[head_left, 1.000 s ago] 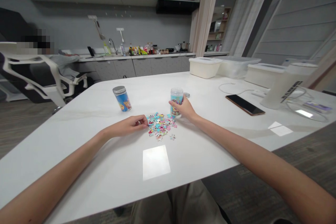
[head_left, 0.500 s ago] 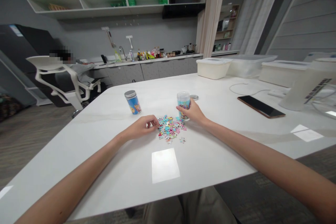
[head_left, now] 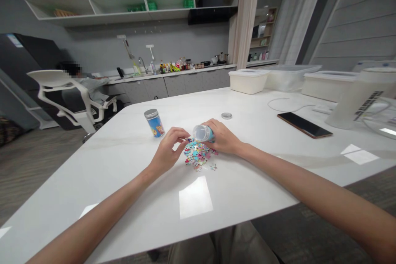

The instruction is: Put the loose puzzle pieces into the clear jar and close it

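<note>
My right hand (head_left: 224, 137) is wrapped round a clear plastic jar (head_left: 202, 133) with a blue picture label. The jar is tilted over, its open mouth facing left and toward me. Close to that mouth, my left hand (head_left: 168, 146) pinches small puzzle pieces at its fingertips; how many is hidden. A pile of colourful puzzle pieces (head_left: 198, 156) lies on the table just below the jar, with a few loose ones at its near edge. Left of my hands stands a second jar (head_left: 154, 124), blue-labelled and capped with a silver lid. A loose round lid (head_left: 226, 115) rests behind my right hand.
On the white table (head_left: 139, 214), a phone (head_left: 305, 124), a cable and a large translucent bottle (head_left: 355, 99) are at the right. Lidded plastic boxes (head_left: 249, 82) stand behind them. A person sits on a white chair (head_left: 58, 80) at the far left, by the kitchen counter.
My right hand has tipped the jar from upright to lying over, mouth toward the left. My left hand has risen from the pile's edge to the jar's mouth.
</note>
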`<state>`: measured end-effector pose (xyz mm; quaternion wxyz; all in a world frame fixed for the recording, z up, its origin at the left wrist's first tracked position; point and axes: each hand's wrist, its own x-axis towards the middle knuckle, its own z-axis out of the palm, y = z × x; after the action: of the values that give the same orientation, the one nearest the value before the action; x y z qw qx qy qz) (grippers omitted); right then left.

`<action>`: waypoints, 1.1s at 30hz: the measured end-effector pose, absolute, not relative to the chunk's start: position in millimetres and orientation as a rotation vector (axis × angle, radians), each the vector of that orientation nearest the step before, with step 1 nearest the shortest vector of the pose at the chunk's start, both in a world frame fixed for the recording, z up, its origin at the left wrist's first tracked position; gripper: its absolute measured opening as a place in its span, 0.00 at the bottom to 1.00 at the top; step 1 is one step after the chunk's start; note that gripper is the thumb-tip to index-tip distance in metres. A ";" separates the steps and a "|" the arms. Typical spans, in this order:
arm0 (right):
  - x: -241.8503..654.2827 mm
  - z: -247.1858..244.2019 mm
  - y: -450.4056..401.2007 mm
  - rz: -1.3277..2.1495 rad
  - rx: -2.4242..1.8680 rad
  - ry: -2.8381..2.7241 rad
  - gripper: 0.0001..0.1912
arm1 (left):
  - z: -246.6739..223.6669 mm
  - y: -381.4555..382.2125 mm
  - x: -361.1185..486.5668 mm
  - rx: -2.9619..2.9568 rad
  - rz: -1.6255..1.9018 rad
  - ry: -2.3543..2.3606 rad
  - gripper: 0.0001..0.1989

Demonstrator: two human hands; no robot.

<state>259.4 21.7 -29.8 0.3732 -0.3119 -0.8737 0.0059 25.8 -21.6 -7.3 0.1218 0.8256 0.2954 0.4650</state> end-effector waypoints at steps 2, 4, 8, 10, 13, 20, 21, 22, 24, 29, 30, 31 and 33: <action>259.0 -31.0 21.6 -0.004 -0.788 -2.279 0.23 | -6.8 -23.7 27.1 2.378 1.400 0.888 0.03; 258.7 -32.3 21.6 -0.013 -0.766 -2.311 0.25 | -6.3 -26.0 27.7 2.356 1.425 0.938 0.03; 257.3 -33.0 19.8 -0.035 -0.723 -2.360 0.28 | -5.5 -31.2 27.7 2.456 1.461 1.086 0.05; 255.9 -32.8 17.9 -0.047 -0.716 -2.375 0.28 | -5.2 -33.4 28.0 2.508 1.457 1.120 0.07; 253.4 -32.6 14.8 -0.034 -0.713 -2.380 0.29 | -4.9 -35.4 28.9 2.573 1.361 1.101 0.11; 253.4 -28.1 13.9 0.058 -0.736 -2.302 0.26 | -2.1 -34.9 29.5 2.655 1.346 0.971 0.08; 255.1 -27.7 16.2 0.099 -0.759 -2.255 0.25 | -2.1 -33.4 28.7 2.622 1.383 1.010 0.07; 257.1 -27.8 19.4 0.153 -0.803 -2.182 0.24 | -2.4 -31.0 27.4 2.587 1.394 1.068 0.07; 262.1 -29.8 28.2 0.287 -0.941 -1.965 0.22 | -4.7 -23.2 22.7 2.522 1.328 1.212 0.07; 271.1 -36.8 47.7 0.478 -1.132 -1.527 0.24 | -18.2 5.5 2.4 2.403 0.961 1.458 0.09; 271.0 -37.2 48.6 0.474 -1.141 -1.513 0.25 | -21.2 10.0 -1.4 2.402 0.890 1.467 0.08; 270.2 -37.2 48.5 0.475 -1.160 -1.500 0.25 | -24.0 13.4 -4.5 2.401 0.844 1.472 0.07; 267.3 -36.8 46.2 0.501 -1.207 -1.475 0.25 | -28.3 17.1 -8.2 2.403 0.770 1.478 0.08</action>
<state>267.3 46.2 -36.8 0.5526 -0.5106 -0.6238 0.2117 -8.2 17.1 -28.3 0.1085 0.8168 0.5026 0.2617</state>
